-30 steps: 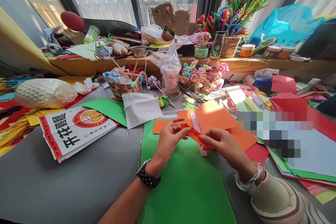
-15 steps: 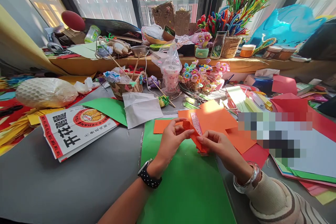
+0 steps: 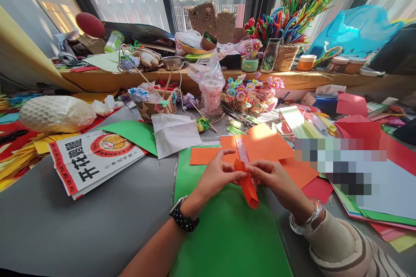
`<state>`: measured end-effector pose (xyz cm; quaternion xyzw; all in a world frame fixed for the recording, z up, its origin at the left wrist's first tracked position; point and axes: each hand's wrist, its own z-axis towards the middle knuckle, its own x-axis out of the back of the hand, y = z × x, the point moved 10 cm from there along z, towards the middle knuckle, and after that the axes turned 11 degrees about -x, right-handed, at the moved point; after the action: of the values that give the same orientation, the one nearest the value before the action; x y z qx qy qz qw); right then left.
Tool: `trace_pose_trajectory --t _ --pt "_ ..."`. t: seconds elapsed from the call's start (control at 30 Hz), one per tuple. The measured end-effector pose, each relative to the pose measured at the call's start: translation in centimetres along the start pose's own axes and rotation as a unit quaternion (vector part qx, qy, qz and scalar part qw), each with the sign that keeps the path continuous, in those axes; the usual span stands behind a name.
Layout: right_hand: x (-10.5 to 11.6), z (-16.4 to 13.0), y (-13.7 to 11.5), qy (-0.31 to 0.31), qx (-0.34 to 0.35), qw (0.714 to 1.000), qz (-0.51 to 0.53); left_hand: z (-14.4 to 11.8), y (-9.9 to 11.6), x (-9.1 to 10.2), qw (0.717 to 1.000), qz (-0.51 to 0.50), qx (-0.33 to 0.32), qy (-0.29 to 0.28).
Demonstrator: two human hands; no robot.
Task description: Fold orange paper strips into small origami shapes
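Both hands hold a folded strip of orange paper (image 3: pixel 249 194) above a green mat (image 3: pixel 227 233). My left hand (image 3: pixel 217 174) pinches its upper left side between thumb and fingers. My right hand (image 3: pixel 271 178) grips the upper right edge, fingertips close to the left thumb. The strip is creased lengthwise into a channel, its lower end pointing toward me. Behind it lies a pink patterned strip (image 3: pixel 242 150), partly hidden by the orange paper and fingers. Flat orange sheets (image 3: pixel 269 149) lie just beyond the hands, and another orange piece (image 3: pixel 203 156) sits left.
A printed paper bag (image 3: pixel 97 160) lies left, beside green paper (image 3: pixel 133 132) and a white sheet (image 3: pixel 175 135). Farther back stand a lidded pink cup (image 3: pixel 212 95), a small basket (image 3: pixel 156 110) and beaded flowers (image 3: pixel 242 93). Stacked coloured papers (image 3: pixel 390 216) are at right.
The folded orange strip has come lower and toward me, and more of its lower end shows. My left hand has shifted slightly right and down; the right fingers have moved up along the strip.
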<state>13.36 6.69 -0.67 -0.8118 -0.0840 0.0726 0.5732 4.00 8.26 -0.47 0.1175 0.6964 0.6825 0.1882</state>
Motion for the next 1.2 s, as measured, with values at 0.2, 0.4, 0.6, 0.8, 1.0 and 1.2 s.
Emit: trace_pose_trajectory --t 0.2,0.4,0.6,0.8,1.0,1.2 --pt "-0.47 0.06 0.25 -0.006 0.002 1.000 0.002 -0.06 -0.18 -0.15 1.000 0.005 0.008 -0.008" --pt "-0.52 0.16 0.56 -0.009 -0.005 1.000 0.002 0.00 -0.36 -0.20 1.000 0.003 0.012 -0.010" --pt "-0.65 0.18 0.57 -0.018 -0.009 1.000 0.017 0.02 -0.41 -0.31 1.000 0.004 0.009 -0.018" --pt "-0.72 0.10 0.34 -0.009 -0.009 1.000 0.011 0.01 -0.67 -0.33 0.999 0.027 0.009 -0.031" --pt "-0.77 -0.13 -0.14 0.002 0.011 1.000 0.001 -0.04 -0.54 -0.52 0.999 0.030 0.011 -0.041" --pt "-0.75 -0.12 -0.20 0.010 0.014 1.000 -0.012 -0.02 -0.70 -0.79 0.998 0.015 0.013 -0.054"
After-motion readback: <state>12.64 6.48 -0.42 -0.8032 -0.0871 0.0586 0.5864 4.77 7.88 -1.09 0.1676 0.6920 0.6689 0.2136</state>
